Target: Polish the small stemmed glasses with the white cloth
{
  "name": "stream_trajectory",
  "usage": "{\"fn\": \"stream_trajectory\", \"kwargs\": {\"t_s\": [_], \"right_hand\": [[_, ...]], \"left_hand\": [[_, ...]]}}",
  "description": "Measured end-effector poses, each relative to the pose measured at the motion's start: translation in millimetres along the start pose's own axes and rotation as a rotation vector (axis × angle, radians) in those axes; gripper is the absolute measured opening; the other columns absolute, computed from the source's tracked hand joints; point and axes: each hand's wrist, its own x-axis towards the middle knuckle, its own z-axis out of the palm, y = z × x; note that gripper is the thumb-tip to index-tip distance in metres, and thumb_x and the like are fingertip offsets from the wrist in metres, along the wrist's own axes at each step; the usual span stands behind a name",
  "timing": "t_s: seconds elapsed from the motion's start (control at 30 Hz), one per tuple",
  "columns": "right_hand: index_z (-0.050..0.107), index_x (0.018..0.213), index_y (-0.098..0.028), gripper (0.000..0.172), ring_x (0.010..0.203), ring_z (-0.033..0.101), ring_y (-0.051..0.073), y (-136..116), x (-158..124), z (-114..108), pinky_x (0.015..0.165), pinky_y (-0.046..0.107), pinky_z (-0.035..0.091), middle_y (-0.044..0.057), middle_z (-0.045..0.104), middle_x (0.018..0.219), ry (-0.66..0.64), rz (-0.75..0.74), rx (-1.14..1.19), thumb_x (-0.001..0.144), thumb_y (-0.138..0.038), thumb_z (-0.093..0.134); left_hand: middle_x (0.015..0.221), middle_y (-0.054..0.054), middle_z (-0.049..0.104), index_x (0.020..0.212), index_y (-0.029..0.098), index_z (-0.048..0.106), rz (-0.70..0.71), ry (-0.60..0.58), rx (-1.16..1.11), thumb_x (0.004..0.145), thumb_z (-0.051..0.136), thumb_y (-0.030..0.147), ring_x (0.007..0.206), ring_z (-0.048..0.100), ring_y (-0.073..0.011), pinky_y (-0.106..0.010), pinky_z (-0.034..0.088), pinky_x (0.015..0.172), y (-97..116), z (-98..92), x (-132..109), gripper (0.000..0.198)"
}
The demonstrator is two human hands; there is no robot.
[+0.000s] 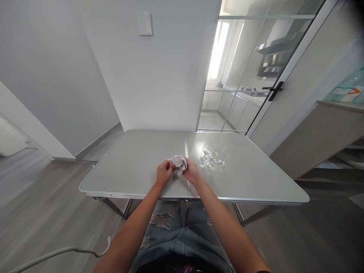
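Note:
My left hand and my right hand meet above the middle of a grey folding table. Between them is a small clear glass wrapped in a light grey cloth. The left hand's fingers pinch the glass and the right hand grips the cloth round it. Three clear stemmed glasses stand upright in a cluster on the table, just right of my right hand.
A white wall stands behind the table. A glass sliding door with a black handle lies at the back right, and a wooden counter at the right. A white cable runs across the wood floor at the lower left.

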Motion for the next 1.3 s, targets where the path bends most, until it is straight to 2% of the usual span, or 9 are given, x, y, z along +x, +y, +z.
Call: {"fn": "stream_trajectory", "kwargs": {"t_s": [0.13,0.23,0.37,0.47,0.57,0.67,0.9,1.07,1.3], "right_hand": [[0.052,0.087,-0.024,0.022,0.067,0.052,0.011,28,-15,16,0.062,0.021,0.047,-0.005,0.054,0.076,0.15,-0.258,0.012,0.084,-0.043,0.064],[0.051,0.096,-0.026,0.019,0.075,0.053,0.011,38,-24,22,0.072,0.022,0.048,-0.003,0.053,0.084,0.159,-0.428,-0.304,0.093,-0.044,0.054],[0.053,0.106,-0.022,0.02,0.111,0.055,0.019,35,-30,21,0.1,0.035,0.045,0.009,0.056,0.125,0.065,-0.662,-0.826,0.099,-0.036,0.041],[0.057,0.107,-0.018,0.021,0.143,0.034,0.026,24,-31,19,0.114,0.046,0.032,0.014,0.04,0.152,-0.067,-0.857,-1.235,0.098,-0.025,0.039],[0.061,0.109,-0.018,0.024,0.15,0.019,0.028,9,-30,18,0.119,0.052,0.022,0.011,0.039,0.156,-0.191,-0.953,-1.587,0.096,-0.02,0.041],[0.062,0.113,-0.02,0.025,0.148,0.023,0.03,-7,-25,19,0.119,0.059,0.012,0.011,0.045,0.152,-0.209,-0.988,-1.783,0.096,-0.021,0.044],[0.061,0.115,-0.024,0.028,0.119,0.048,0.027,-39,-14,25,0.104,0.049,0.033,0.011,0.063,0.122,-0.415,-0.803,-2.05,0.101,-0.036,0.041],[0.057,0.124,-0.025,0.039,0.111,0.054,0.027,-56,-6,36,0.1,0.048,0.032,0.011,0.067,0.112,-0.463,-0.619,-2.099,0.103,-0.045,0.032],[0.063,0.074,-0.018,0.051,0.065,0.054,0.015,-83,19,27,0.06,0.026,0.036,0.005,0.064,0.073,-0.561,0.009,-1.722,0.097,-0.057,0.039]], "left_hand": [[0.065,0.002,0.057,0.077,0.017,0.058,-0.017,0.014,-0.013,0.088,0.059,0.047,0.058,0.048,-0.0105,-0.022,0.038,0.059,-3,1.7,1,0.032],[0.062,0.003,0.053,0.073,0.017,0.057,-0.047,0.013,-0.043,0.089,0.057,0.048,0.057,0.045,-0.0104,-0.022,0.036,0.057,-4,1.3,1,0.034],[0.063,0.002,0.053,0.073,0.016,0.058,-0.034,-0.015,-0.042,0.091,0.052,0.044,0.059,0.043,-0.0105,-0.023,0.034,0.058,-4,-0.4,3,0.034],[0.063,0.002,0.054,0.071,0.016,0.056,0.012,-0.034,0.027,0.089,0.05,0.036,0.058,0.041,-0.0107,-0.024,0.033,0.058,-5,-0.8,3,0.027],[0.06,0.002,0.053,0.07,0.018,0.052,0.068,-0.038,0.106,0.083,0.049,0.028,0.056,0.04,-0.0116,-0.024,0.032,0.057,-10,0.5,4,0.017],[0.064,0.0,0.059,0.075,0.018,0.054,0.127,-0.077,0.152,0.083,0.047,0.025,0.058,0.045,-0.0131,-0.025,0.034,0.058,-15,3.3,3,0.012],[0.059,-0.003,0.06,0.068,0.017,0.057,0.163,-0.102,0.309,0.082,0.05,0.021,0.053,0.045,-0.0129,-0.026,0.031,0.056,-17,6.5,1,0.016],[0.06,-0.003,0.06,0.069,0.017,0.06,0.183,-0.126,0.32,0.086,0.05,0.022,0.053,0.046,-0.0121,-0.025,0.032,0.056,-13,5.4,-2,0.02],[0.067,-0.001,0.063,0.086,0.018,0.068,0.276,-0.262,0.313,0.09,0.055,0.028,0.059,0.051,-0.0116,-0.023,0.037,0.062,-8,5.0,-7,0.017]]}}
